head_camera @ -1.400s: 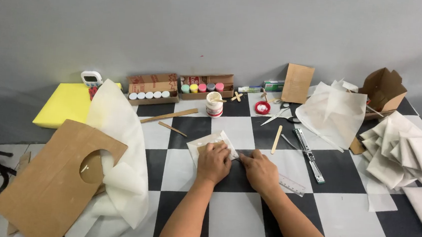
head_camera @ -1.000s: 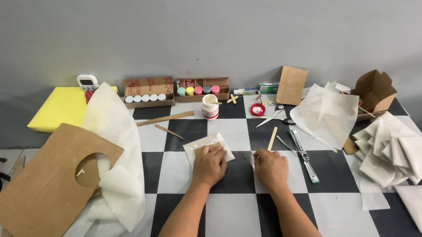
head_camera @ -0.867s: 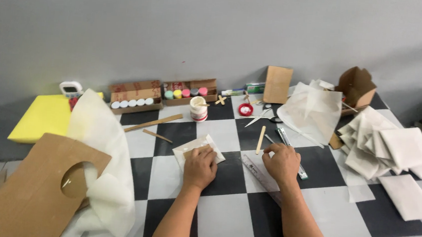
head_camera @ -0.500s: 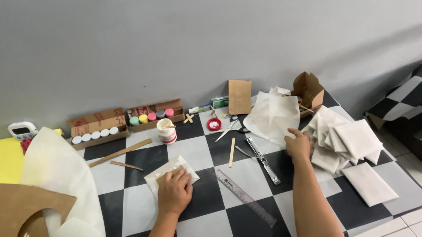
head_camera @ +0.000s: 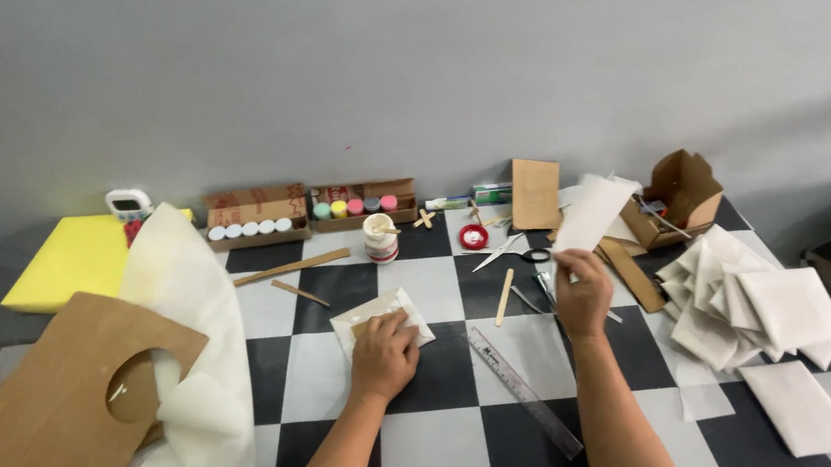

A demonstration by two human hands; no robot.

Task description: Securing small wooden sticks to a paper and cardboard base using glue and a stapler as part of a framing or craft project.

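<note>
White paper sheet (head_camera: 590, 213) pinched between right hand (head_camera: 581, 296) fingers (head_camera: 563, 262).

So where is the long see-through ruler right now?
In the head view the clear ruler lies slanted on the checkered floor, between the left hand and the right forearm, just below a wooden stick.

Even, soft, fairly bright light from above, only faint shadows under the left hand (head_camera: 384, 352), right hand (head_camera: 584, 294) and ruler (head_camera: 525, 392), no hard glare on the checkered floor (head_camera: 439, 433), focus sharp in the middle, slight wide-angle bending and softness toward the edges.
</note>
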